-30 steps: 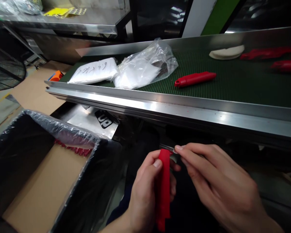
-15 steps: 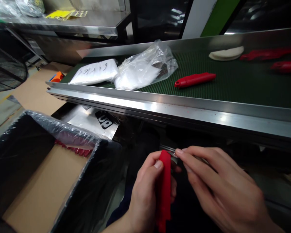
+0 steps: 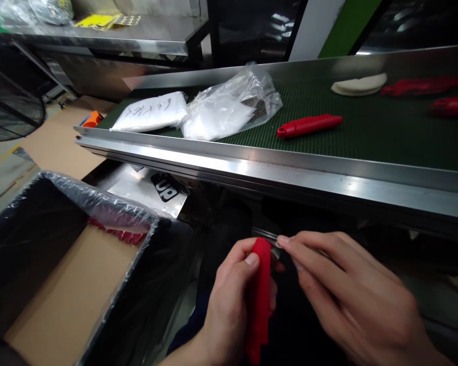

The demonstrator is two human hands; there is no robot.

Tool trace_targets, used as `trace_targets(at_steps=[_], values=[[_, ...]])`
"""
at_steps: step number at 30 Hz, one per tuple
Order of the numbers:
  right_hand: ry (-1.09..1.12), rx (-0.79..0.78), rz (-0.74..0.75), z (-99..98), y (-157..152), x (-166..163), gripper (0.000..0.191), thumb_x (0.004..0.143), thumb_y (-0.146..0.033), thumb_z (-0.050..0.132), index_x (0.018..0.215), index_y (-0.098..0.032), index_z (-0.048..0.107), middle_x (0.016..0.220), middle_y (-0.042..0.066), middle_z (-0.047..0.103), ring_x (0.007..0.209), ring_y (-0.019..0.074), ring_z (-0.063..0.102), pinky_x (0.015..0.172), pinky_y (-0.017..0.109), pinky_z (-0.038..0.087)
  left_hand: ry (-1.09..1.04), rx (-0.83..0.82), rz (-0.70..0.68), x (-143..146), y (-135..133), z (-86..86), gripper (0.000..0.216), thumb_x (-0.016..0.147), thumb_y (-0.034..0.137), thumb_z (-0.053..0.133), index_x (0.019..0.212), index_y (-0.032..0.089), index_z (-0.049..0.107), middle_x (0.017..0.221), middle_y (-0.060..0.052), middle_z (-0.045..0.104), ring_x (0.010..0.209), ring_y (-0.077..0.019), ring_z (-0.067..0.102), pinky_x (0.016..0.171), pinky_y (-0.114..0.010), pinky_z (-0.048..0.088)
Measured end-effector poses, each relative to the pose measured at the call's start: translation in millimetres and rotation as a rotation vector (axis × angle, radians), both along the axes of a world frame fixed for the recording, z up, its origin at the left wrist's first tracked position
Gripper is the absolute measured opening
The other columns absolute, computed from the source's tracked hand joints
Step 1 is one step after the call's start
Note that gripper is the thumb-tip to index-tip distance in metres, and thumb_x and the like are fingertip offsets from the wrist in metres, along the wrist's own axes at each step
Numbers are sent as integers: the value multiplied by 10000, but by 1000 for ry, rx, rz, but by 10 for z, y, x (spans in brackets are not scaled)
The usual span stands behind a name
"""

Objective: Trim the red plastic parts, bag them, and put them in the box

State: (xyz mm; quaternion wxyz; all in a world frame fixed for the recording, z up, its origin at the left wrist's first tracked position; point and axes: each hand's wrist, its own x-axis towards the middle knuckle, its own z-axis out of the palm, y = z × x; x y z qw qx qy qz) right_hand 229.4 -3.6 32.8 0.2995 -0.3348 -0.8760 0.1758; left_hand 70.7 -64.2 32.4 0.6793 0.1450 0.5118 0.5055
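Green conveyor belt [image 3: 366,137] with a steel rail runs across a workshop, and two hands work just below its edge.

Below the rail, the left hand [image 3: 229,310] is closed around a red plastic piece [image 3: 258,300], held upright with the thumb pressed near its top. The right hand [image 3: 351,300] has its fingers pinched narrow on a thin metal tool [image 3: 269,235], whose tip meets the top of the red piece. On the belt lie a red handle [image 3: 309,125], two plastic bags [image 3: 232,104], a white pad [image 3: 359,84] and more red parts at the far right. A cardboard box [image 3: 72,300] lined with dark film sits to the left, with red parts at its back edge.
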Motion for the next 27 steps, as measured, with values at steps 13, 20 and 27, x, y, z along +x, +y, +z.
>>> trace_targets(at_steps=[13, 20, 27], values=[[-37, 3, 91, 29, -155, 30, 385, 845, -22, 555, 1207, -129, 628, 1091, 104, 613, 979, 195, 565, 792, 353, 480, -79, -6, 31, -82, 127, 61, 252, 940, 384, 458, 1037, 194, 592, 870, -28, 621, 551, -84, 501, 483, -186, 394], [-91, 48, 104, -38, -292, 64, 394, 850, -21, 543, 1204, -165, 638, 1106, 78, 617, 984, 196, 545, 813, 356, 456, -98, 36, 62, -101, 231, 70, 245, 936, 352, 479, 1066, 181, 596, 904, -53, 632, 617, -91, 519, 498, -158, 413], [-98, 61, 94, -29, -356, 46, 390, 834, -9, 548, 1172, -168, 657, 1098, 63, 631, 977, 195, 548, 812, 330, 453, -93, 90, 70, -110, 314, 55, 232, 935, 349, 464, 1051, 191, 586, 873, -42, 624, 530, -74, 483, 463, -171, 380]])
